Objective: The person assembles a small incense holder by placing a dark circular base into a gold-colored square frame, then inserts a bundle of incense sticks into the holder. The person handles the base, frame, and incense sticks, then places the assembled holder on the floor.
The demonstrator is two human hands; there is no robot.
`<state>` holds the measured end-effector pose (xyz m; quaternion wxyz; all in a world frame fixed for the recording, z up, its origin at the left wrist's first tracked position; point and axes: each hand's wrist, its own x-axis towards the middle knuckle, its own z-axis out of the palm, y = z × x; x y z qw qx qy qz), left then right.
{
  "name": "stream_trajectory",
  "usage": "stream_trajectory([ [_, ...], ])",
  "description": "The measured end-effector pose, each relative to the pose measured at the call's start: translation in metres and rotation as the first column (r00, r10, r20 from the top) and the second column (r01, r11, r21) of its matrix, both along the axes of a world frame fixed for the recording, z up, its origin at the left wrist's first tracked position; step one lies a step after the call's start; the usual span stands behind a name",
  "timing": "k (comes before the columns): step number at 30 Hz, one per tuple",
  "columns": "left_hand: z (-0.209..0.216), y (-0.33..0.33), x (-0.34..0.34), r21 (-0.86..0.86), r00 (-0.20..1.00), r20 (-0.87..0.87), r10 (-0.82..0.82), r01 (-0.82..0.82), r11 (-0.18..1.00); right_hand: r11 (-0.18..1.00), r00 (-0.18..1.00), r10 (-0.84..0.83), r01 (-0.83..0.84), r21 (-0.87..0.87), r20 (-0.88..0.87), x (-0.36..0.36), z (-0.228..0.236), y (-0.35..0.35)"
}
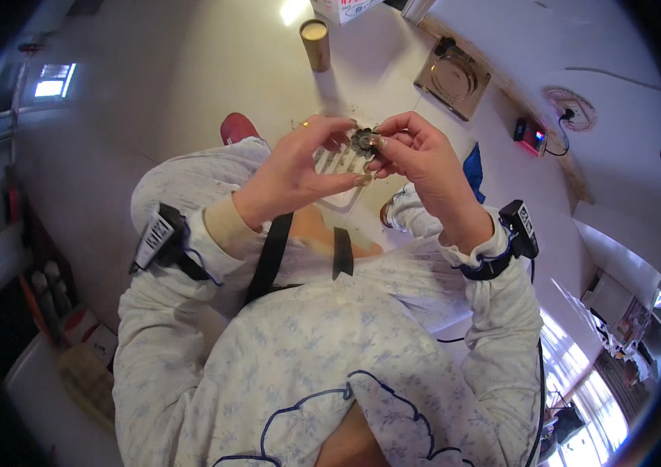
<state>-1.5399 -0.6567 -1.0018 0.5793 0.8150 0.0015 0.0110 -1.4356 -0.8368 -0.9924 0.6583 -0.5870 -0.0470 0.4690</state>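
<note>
Fingertips and thumb of the right hand [431,163] pinch a dark grey, rosette-shaped piece [362,143] from its right side, the remaining fingers bent behind. On the left hand [295,162], the fingers and thumb are spread apart in a wide curve, the fingertips close to the top of the piece and the thumb below it; whether any of them touch it cannot be told. The piece is held above the far part of a white ridged tray [340,201], which the hands partly cover. Small dark crumbs lie on the pale floor [213,70] around the tray.

Beyond the tray stands a tall brown canister [318,53] with a light top, and past that a white box [343,10] with red markings. Farther out to the right of the tray lies a flat brown box [433,76] with a ring-shaped form in it. Still farther right, a small pink-lit device [531,138] sits near a black plug [568,114] in the wall. A blue object [473,173], its kind unclear, is right of the tray. To its left shows a red shoe [238,129].
</note>
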Motion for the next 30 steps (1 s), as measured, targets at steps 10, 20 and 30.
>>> stream_trajectory([
  [10, -0.026, -0.001, 0.048, 0.173, 1.000, -0.021, 0.011, -0.007, 0.985, 0.997, 0.991, 0.064, -0.069, -0.031, -0.119, 0.038, -0.027, 0.003],
  [20, -0.030, 0.007, 0.063, 0.190, 0.996, -0.014, 0.093, -0.089, 0.978, 0.995, 0.963, 0.082, -0.095, -0.040, -0.256, 0.056, -0.038, 0.013],
  [30, -0.034, 0.010, 0.059, 0.149, 0.996, -0.052, 0.078, -0.069, 0.986, 0.995, 0.932, 0.027, -0.062, -0.084, -0.362, 0.052, -0.043, 0.014],
])
